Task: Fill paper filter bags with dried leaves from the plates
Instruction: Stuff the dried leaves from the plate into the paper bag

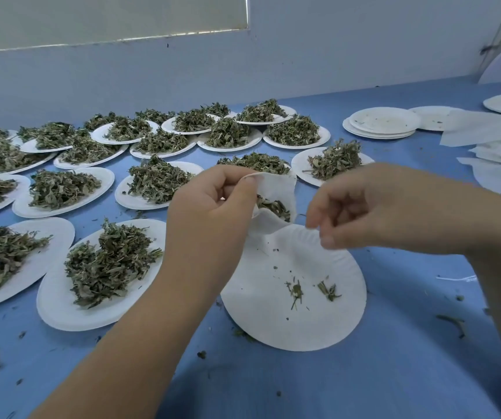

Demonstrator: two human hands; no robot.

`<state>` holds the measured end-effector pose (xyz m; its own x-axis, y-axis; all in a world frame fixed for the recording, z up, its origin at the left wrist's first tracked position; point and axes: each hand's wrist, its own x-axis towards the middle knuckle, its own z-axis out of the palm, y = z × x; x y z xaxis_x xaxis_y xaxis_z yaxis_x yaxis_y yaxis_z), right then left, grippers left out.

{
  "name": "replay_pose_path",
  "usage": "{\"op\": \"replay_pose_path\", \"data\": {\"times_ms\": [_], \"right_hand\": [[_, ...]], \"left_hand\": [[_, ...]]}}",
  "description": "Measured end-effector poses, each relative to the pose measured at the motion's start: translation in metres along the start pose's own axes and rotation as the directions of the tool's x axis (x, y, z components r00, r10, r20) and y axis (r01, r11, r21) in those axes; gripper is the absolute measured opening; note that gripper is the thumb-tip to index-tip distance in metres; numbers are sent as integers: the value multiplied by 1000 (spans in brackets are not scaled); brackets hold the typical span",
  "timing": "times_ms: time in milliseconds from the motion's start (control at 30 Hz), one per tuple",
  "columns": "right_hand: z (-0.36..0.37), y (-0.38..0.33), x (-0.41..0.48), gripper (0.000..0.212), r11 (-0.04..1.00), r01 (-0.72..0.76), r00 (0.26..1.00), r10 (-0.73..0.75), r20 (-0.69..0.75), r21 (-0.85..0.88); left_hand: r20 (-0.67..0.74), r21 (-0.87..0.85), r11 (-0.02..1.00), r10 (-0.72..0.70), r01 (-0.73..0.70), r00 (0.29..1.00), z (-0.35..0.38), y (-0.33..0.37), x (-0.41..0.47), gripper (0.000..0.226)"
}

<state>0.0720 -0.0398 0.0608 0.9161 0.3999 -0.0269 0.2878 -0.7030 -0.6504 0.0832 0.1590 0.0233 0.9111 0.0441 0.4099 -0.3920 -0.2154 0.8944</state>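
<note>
Fingers (243,184) of left hand (213,207) pinch top edge of filter bag (279,189), hold mouth open above almost bare plate (273,322). Some dried leaves (275,207) already inside. Right hand (364,204) just beside bag, fingers curled, blurry; cannot tell if pinching anything. Bag likely thin, floppy, easy to tear: hold by rim, gently. Leaves light, crumbly, spill easily. More full plates (62,309) on tabletop (394,373).

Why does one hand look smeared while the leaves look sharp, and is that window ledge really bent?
Head view: the right hand is motion-blurred, worst at its fingers; the left hand pinching the filter bag is sharp. Head view: the wide-angle lens slightly bows the window ledge. Head view: soft, even light, faint shadows, no glare.
</note>
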Motion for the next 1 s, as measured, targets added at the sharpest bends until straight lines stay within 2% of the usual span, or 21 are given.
{"op": "replay_pose_path", "data": {"times_ms": [100,200,300,467,733,1000], "right_hand": [[3,1,-2,30,989,-24,960,64,274,-148],[10,0,-1,34,973,-8,923,96,373,-231],[17,3,3,30,956,7,924,106,367,-294],[23,5,5,19,953,-5,946,102,306,-302],[29,0,6,14,915,45,975,47,217,-401],[33,0,5,6,912,53,981,29,192,-407]], "left_hand": [[-8,-13,1000,-17,17,1000,0,-2,1,22],[4,-3,1000,-2,2,1000,0,-2,1,17],[4,-10,1000,12,-11,1000,0,-3,0,20],[-3,-17,1000,13,-13,1000,0,-2,0,21],[11,-7,1000,22,-21,1000,0,-2,0,21],[16,-2,999,34,-34,999,-1,-4,-1,19]]}}
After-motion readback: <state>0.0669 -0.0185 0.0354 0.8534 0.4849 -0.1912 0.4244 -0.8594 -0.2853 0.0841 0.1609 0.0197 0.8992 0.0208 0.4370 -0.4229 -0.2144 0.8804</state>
